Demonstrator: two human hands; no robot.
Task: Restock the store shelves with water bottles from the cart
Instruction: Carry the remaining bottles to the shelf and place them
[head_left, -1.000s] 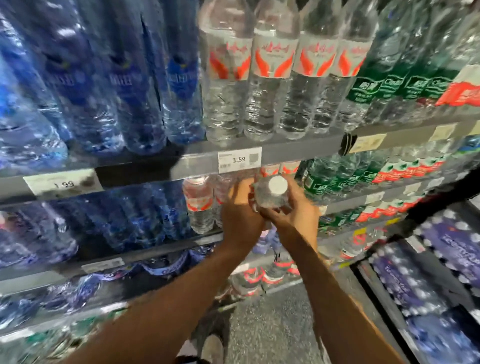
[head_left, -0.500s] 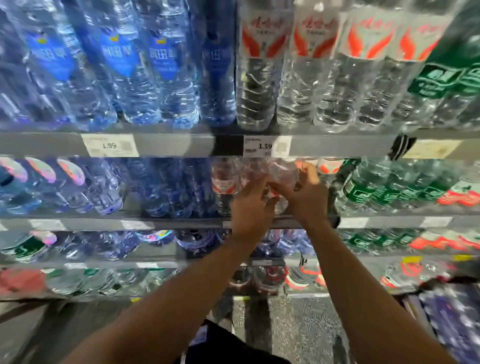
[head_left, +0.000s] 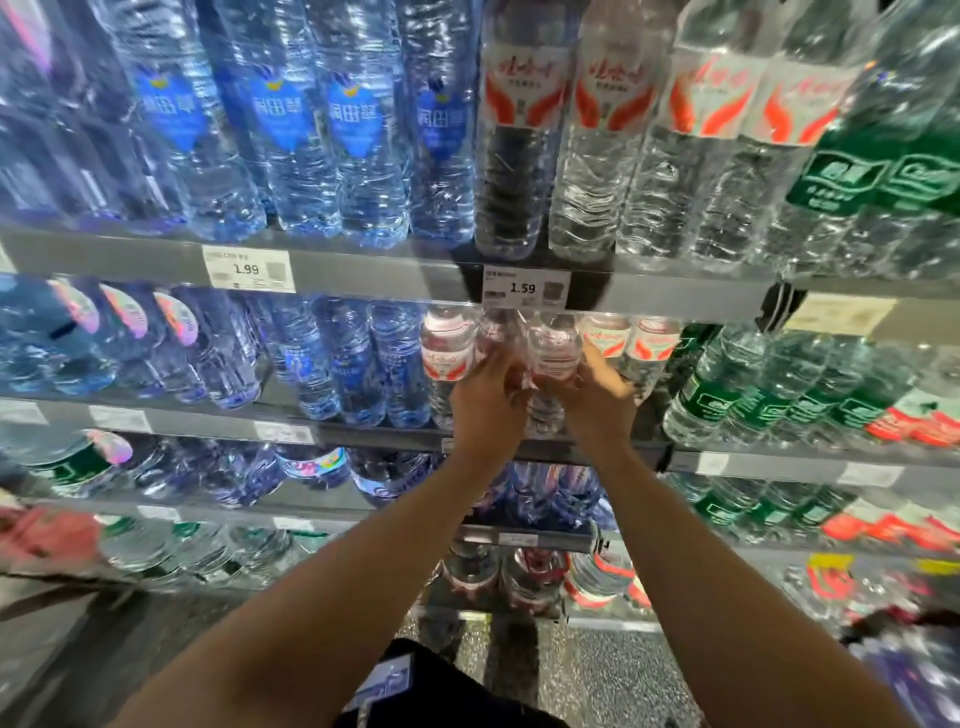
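We hold two small red-labelled water bottles upright at the front of the second shelf (head_left: 519, 449), directly below the 1.59 price tag (head_left: 524, 287). Our left hand (head_left: 485, 402) wraps the left bottle (head_left: 496, 338); our right hand (head_left: 592, 400) wraps the right bottle (head_left: 553, 348). The two bottles stand just beside each other between our hands. A standing red-labelled bottle (head_left: 445, 358) touches our left hand's outer side; more stand just beyond our right hand. Risk, as we judge it: pushing inward may knock these neighbours over. Releasing before both bases sit flat may let a bottle tip off the shelf edge.
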